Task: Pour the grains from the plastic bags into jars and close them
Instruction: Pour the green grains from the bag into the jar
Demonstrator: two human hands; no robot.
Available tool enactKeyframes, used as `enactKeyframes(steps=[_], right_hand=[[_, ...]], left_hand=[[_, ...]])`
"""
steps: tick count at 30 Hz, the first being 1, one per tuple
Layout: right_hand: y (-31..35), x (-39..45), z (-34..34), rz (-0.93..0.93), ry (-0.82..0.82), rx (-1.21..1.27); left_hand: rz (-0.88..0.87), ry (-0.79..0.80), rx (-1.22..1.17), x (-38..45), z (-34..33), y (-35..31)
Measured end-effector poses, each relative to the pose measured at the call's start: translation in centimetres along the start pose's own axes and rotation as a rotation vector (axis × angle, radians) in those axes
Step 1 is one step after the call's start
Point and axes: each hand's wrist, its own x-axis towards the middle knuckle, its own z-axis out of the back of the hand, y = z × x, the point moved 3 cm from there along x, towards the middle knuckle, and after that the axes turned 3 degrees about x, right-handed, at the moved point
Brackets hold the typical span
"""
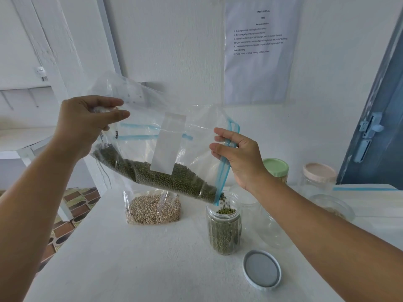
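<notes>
— Grains, green ones (174, 179), sit in the zip bag (165, 136) she holds up over the table (130, 258). See the grip? Her left hand (87, 125) pinches the bag's closed bottom corner, held high; her right hand (237, 158) pinches the blue zip strip at the open mouth, lower down.

— So the bag's long axis slopes down from left to right?

— Yes, and the mouth's low corner hangs right above the open jar (224, 229). The right hand is the nearer one to the jar; it aims, the left one tips.

— How do the grains look?

— Small, round, dark green, heaped along the bag's lower edge, a thin stream falling from the corner. The jar looks nearly full to the neck, so I'd judge she must level the bag soon. Its lid (261, 270) lies upturned in front, near the jar. A second bag of pale grains (153, 209) stands behind.
</notes>
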Motion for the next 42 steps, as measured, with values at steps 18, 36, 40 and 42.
enactKeyframes(steps=[18, 36, 40, 42], right_hand=[[-0.4, 0.0, 0.2, -0.009, -0.004, 0.017], [-0.8, 0.2, 0.9, -0.012, -0.029, 0.038], [-1.0, 0.0, 1.1, -0.019, -0.033, 0.038], [-0.9, 0.1, 1.1, -0.018, -0.033, 0.037]], left_hand=[[0.006, 0.004, 0.015, 0.0, -0.1, 0.1], [0.002, 0.009, 0.039, 0.4, -0.8, -0.5], [0.012, 0.017, 0.025, 0.3, -0.9, -0.2], [0.016, 0.016, 0.03, 0.4, -1.0, -0.1]])
